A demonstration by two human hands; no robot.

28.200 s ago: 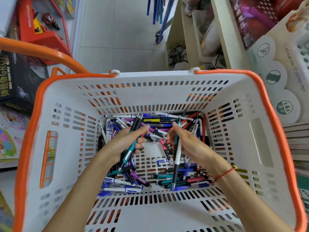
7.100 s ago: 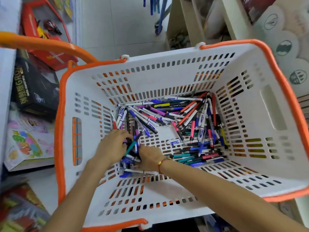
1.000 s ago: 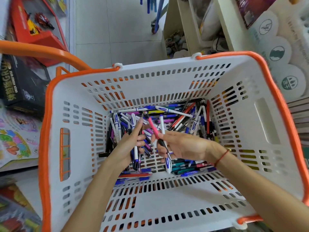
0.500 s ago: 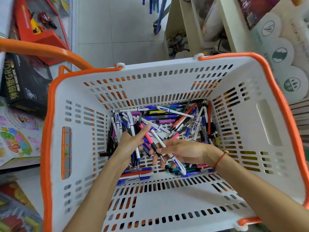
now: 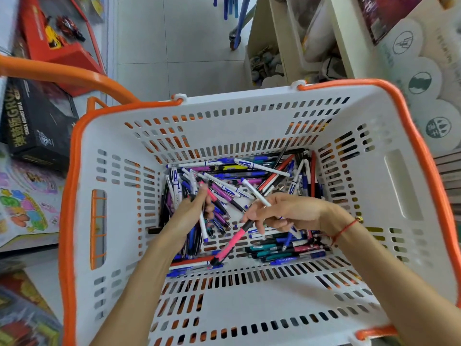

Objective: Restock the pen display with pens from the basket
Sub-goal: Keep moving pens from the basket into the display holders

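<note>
Both hands are down inside the basket, a white slotted one with an orange rim, over a loose pile of pens covering its floor. Left hand is curled around a small bunch of pens held roughly upright, white and blue barrels sticking out below the palm, dark and pink ends poking out above the fingers. Right hand pinches a pink pen near its black end; the pen slants down and toward the left hand, its far tip touching the pens by the near wall. The same hand also grips a white pen that sticks out above its fingers, pointing away. A red string bracelet sits on the right wrist. Loose pens lie mostly beyond both hands against the far wall, with more under and just behind the right hand, teal, blue and black ones side by side. An orange handle arcs away past the left hand, outside the rim. Left of the left arm, outside the basket, sit a black box and a red toy box. Past the right hand stands a cream shelf unit, with a white scalloped card printed with round logos. No pen display can be made out for sure.
</note>
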